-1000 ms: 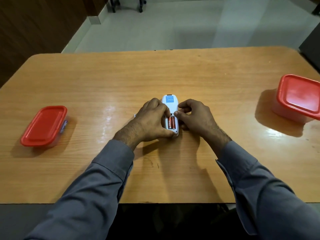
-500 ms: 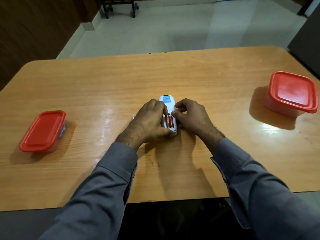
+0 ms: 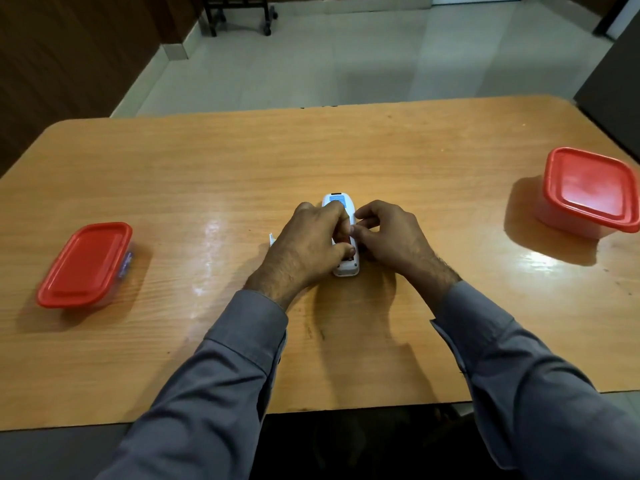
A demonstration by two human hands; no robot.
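Head view shows a white device (image 3: 347,268) lying back-up on the table (image 3: 207,168) between both hands, its battery bay open with a reddish battery (image 3: 347,240) showing. The left hand (image 3: 308,244) curls over it, thumb pressed near its nearer end, while the right hand (image 3: 391,237), fingers curled, pinches at the device's edge by the bay. Well out to the left hand's side sits a red-lidded box (image 3: 85,263) with something bluish inside, and far off the right hand's side a red-lidded tub (image 3: 588,188), its contents hidden.
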